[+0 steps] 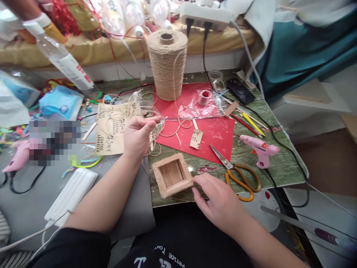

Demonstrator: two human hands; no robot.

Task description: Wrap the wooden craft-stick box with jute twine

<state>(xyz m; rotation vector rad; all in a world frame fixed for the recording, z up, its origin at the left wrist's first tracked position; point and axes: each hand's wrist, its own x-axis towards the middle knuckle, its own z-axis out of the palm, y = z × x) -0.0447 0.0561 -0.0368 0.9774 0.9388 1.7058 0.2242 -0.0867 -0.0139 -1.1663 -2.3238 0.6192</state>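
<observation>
Square brown wood-slat box (173,174): rim covered in tan twine (177,189), inside bare — right hand (219,197) grips corner; left hand (141,134) pinched, contents unclear.

The green table (288,169) bears scissors (229,166) — and a glue gun (263,149).

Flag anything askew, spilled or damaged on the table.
Two things: the scissors lie with one handle poking past the table's front edge, so they could get knocked off; and loose twine lies tangled across the sandpaper, not wound on the spool. I see no damage to the box.
</observation>
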